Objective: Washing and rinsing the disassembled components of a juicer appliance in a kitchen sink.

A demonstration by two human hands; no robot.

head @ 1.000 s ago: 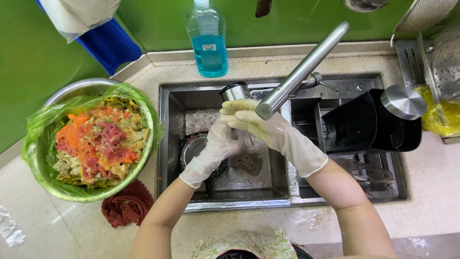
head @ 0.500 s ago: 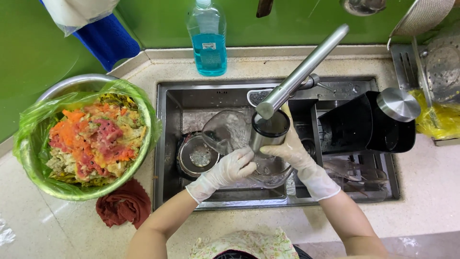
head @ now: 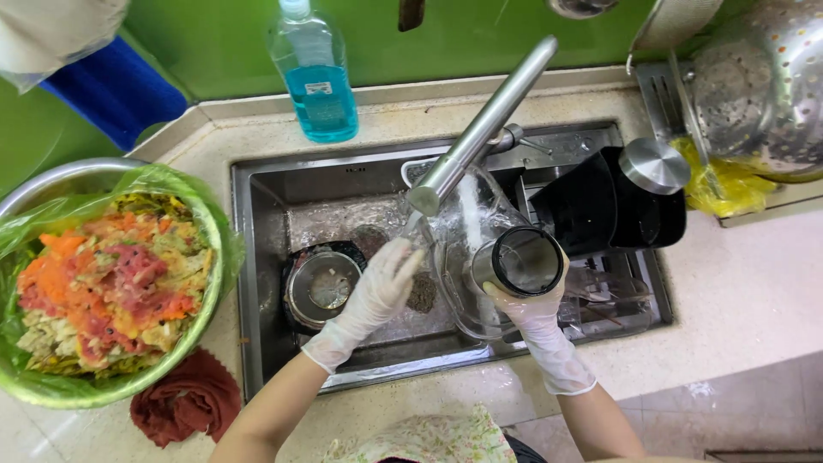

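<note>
Right fingers: right hand point(head: 533, 319) wrapped around a clear jug point(head: 480, 257) with a steel-rimmed opening.
Left fingers: left hand point(head: 375, 291) spread, touching the jug's wet side.
Above them: tap point(head: 480, 129) running.
Around: sink point(head: 257, 257); left, bowl of scraps point(head: 214, 257).

A stainless steel sink point(head: 257, 283) is set in the pale stone counter point(head: 737, 291), with a long steel faucet point(head: 480, 129) slanting over it and a round metal strainer point(head: 323, 287) in its basin. A large steel bowl lined with a plastic bag of vegetable scraps point(head: 103, 283) sits on the counter to the left, a crumpled red cloth point(head: 184, 403) in front of it. A clear bottle of blue liquid point(head: 317, 77) stands behind the sink, and a perforated steel colander point(head: 754, 86) lies at the far right.
</note>
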